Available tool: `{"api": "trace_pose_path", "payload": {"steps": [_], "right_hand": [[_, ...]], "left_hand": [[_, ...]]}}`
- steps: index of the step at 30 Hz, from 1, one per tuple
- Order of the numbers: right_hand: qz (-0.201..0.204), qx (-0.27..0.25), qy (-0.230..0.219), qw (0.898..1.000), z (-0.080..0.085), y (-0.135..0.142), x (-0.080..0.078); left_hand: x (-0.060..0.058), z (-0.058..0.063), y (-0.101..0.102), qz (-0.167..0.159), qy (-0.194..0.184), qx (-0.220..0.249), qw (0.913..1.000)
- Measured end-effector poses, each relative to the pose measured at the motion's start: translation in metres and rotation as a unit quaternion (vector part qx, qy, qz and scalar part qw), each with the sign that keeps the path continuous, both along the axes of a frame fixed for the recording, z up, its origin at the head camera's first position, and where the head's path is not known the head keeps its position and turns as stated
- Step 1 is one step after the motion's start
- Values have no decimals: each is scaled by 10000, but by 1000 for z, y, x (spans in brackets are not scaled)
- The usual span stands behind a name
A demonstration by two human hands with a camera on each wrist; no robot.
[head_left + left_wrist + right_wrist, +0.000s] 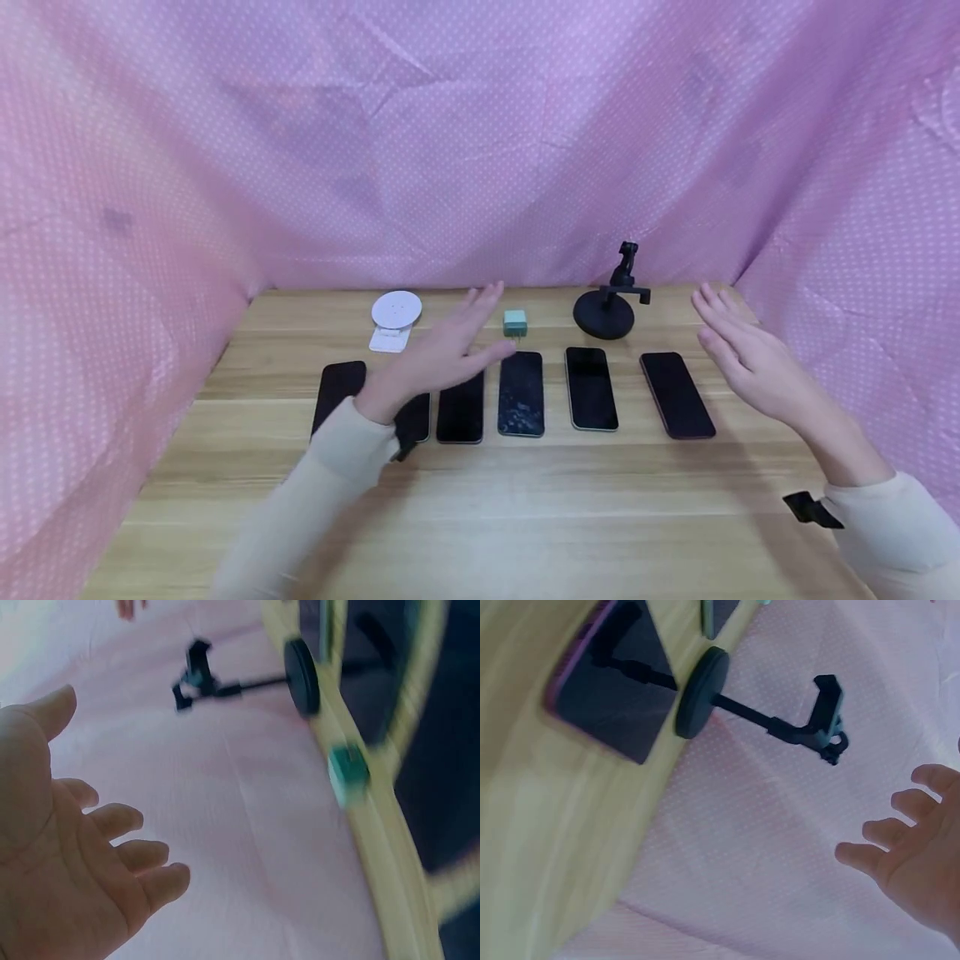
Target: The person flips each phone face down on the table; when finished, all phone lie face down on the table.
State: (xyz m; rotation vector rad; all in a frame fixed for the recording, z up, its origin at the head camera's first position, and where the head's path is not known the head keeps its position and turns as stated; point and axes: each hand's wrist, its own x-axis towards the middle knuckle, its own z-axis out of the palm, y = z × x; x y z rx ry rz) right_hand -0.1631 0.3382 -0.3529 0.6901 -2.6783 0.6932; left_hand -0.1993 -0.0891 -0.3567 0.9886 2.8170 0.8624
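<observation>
My left hand (pixel 442 346) hovers above the row of phones with its fingers extended and holds nothing; its palm shows in the left wrist view. It partly covers the phones at the left, among them a black phone (pixel 339 390) and another phone (pixel 461 410). To its right lie a smudged phone (pixel 521 393) and a light-edged phone (pixel 591 388). My right hand (pixel 757 367), also raised with fingers extended and holding nothing, is nearest to the reddish-edged phone (pixel 677 395). In the right wrist view, that hand (pixel 915 847) appears at the right edge.
A white round-topped stand (pixel 397 310) is at the back left of the wooden table (pixel 525 517). A green charger plug (pixel 515 322) sits at the back middle. The black phone holder (pixel 604 315) stands at the back right. Pink dotted cloth (pixel 480 167) hangs behind and at both sides.
</observation>
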Motion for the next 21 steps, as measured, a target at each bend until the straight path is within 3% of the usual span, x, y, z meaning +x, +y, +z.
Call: {"api": "trace_pose_path", "payload": {"steps": [5,9,14,19,21], "right_hand": [[-249,-487,-553,9970,-10,14,0],[-371,-792,-843,9926,-21,25,-3],[-396,-881,-982,9905,-38,41,-10],[-425,-1103,-1827,9760,-59,57,-18],[-468,-1150,-2199,9676,-68,59,-20]], "left_hand": [[0,-1,41,-803,-278,468,9953],[-7,-8,67,-1145,-836,555,9883],[-23,-24,95,-861,-1632,698,9803],[-29,-46,126,-688,-2290,1542,9587],[-29,-53,139,-675,-2469,1666,9522]]}}
